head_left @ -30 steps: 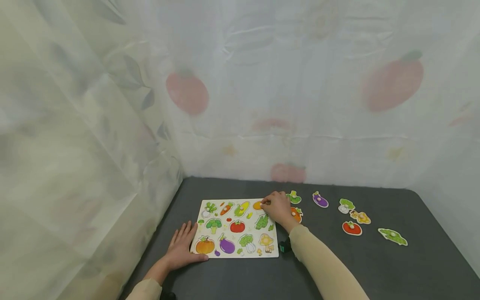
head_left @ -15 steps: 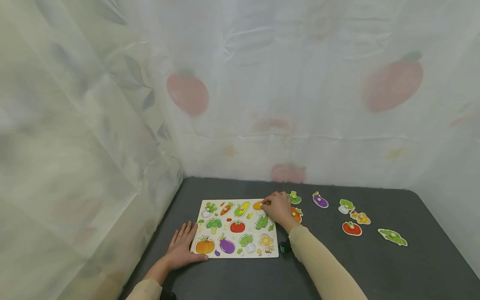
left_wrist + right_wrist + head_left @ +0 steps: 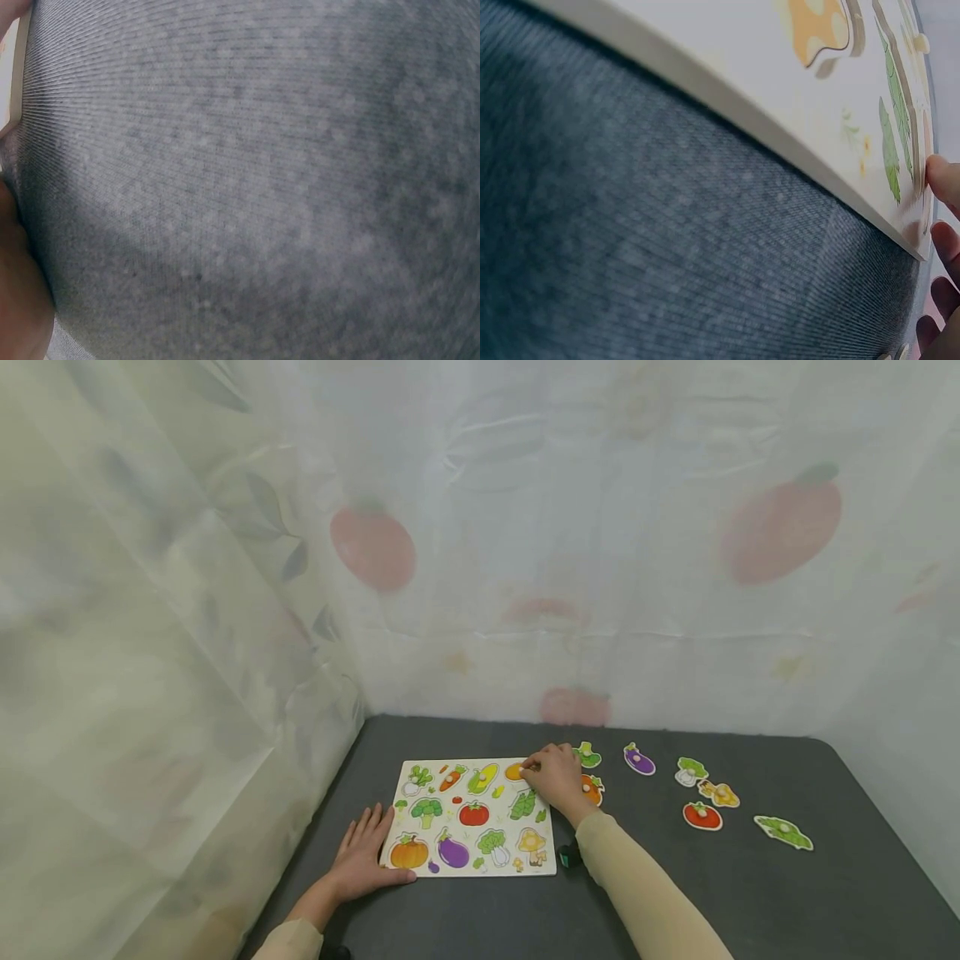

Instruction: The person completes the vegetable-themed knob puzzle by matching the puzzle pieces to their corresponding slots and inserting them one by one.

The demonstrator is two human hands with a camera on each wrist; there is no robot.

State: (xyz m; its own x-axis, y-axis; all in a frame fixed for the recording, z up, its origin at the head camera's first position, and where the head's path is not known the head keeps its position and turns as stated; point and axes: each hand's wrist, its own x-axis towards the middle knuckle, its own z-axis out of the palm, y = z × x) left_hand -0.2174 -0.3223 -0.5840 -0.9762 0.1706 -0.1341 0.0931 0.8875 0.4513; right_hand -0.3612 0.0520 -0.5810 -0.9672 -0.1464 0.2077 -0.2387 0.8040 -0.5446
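A white board (image 3: 540, 869) printed with vegetables lies on the dark table. My left hand (image 3: 362, 858) rests at its near left corner, fingers spread; the left wrist view shows only part of that hand (image 3: 26, 292) and the board's edge (image 3: 9, 75). With curled fingers, my right hand (image 3: 557, 777) pinches at a yellow piece (image 3: 513, 772) in the far right corner of the board. The fingertips hide part of that piece. Carrot (image 3: 452, 778) and corn (image 3: 482, 779) pieces with knobs sit in the top row. The right wrist view catches my right hand (image 3: 946, 300) beside the board (image 3: 742, 82).
Right of the board lie loose pieces: broccoli (image 3: 588, 756), pumpkin (image 3: 593, 790), eggplant (image 3: 639, 760), cabbage (image 3: 690, 772), mushroom (image 3: 722, 795), tomato (image 3: 702, 817) and pea pod (image 3: 783, 832). Patterned curtains (image 3: 480, 568) stand behind and to the left of the table (image 3: 825, 902).
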